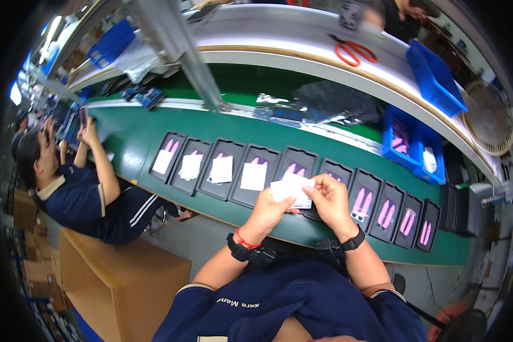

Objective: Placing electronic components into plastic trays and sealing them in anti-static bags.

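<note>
Between my two hands, above the front edge of the green bench, are several white paper sheets (pixel 292 187). My left hand (pixel 272 210) grips them from the left, thumb on top. My right hand (pixel 328 199) pinches their right edge. Beneath and beside them runs a row of black trays (pixel 247 196), each with a pair of pink pointed pieces (pixel 362 202). In the trays to the left, a white sheet (pixel 253 176) lies over the pink pieces. Those to the right show the pink pieces uncovered. My hands partly hide the trays under them.
Red-handled scissors (pixel 353 52) lie on the shelf above the bench. Blue bins (pixel 402 137) stand at the back right, near stacked black trays (pixel 464 211) and a fan (pixel 488 118). A co-worker (pixel 80 188) sits at left holding a phone, beside a large cardboard box (pixel 119 279).
</note>
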A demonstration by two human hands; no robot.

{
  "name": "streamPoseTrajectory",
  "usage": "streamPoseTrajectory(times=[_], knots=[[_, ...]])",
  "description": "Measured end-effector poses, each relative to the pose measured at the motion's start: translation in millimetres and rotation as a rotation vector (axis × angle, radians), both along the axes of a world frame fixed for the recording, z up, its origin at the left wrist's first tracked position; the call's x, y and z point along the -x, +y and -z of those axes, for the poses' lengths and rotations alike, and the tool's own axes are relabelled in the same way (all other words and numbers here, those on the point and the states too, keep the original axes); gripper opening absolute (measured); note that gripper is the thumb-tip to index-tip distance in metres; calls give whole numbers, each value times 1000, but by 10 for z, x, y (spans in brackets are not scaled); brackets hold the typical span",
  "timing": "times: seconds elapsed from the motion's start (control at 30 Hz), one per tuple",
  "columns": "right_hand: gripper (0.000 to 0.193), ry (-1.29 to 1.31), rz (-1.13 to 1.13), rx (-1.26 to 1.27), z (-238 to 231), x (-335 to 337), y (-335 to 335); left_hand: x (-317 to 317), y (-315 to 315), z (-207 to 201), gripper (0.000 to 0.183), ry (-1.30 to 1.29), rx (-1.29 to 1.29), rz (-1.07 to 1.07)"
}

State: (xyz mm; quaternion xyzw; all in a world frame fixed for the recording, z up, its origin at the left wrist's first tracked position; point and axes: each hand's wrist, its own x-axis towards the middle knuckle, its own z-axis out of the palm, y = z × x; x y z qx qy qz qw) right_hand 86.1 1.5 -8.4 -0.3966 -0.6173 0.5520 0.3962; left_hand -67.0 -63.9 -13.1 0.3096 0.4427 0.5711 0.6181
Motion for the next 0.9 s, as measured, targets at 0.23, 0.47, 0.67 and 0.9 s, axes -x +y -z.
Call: streamPoseTrajectory(times=[0.23, 0.47, 0.67, 0.9], knots=[[12, -52, 234, 41, 111, -597, 115, -69, 95, 24, 28, 1, 82, -1], [18, -119, 137, 93, -26, -686, 42, -329, 178, -1, 24, 31, 96, 139], [17, -103, 337, 59, 6, -1098, 86, -425, 245, -44, 22, 187, 125, 160], [27, -735, 564, -736, -112, -1173, -12, -514, 148, -144, 21, 465, -20, 109]])
